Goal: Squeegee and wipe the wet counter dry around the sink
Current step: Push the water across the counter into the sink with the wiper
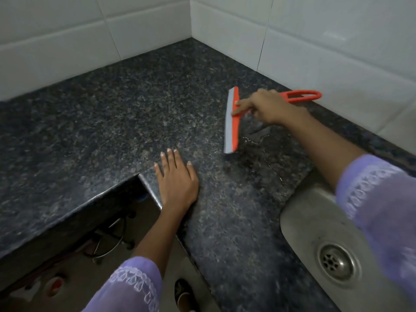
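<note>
On the dark speckled counter (135,113), beside the corner where the white tiled walls (326,41) meet, your right hand (267,106) holds the orange squeegee (235,122) by its handle, fingers curled round it, with the index finger stretched forward along the back of the head. Its grey blade (229,122) faces left and the looped end of the handle sticks out behind your hand toward the right wall. Just right of the blade, streaks of water (265,149) glisten on the stone, running toward the steel sink (315,221) at the lower right, whose drain (336,262) shows beneath your lilac sleeve (378,199). Your left hand (176,179) lies flat with fingers straight and spread on the counter, close to its inner front corner, holding nothing.
</note>
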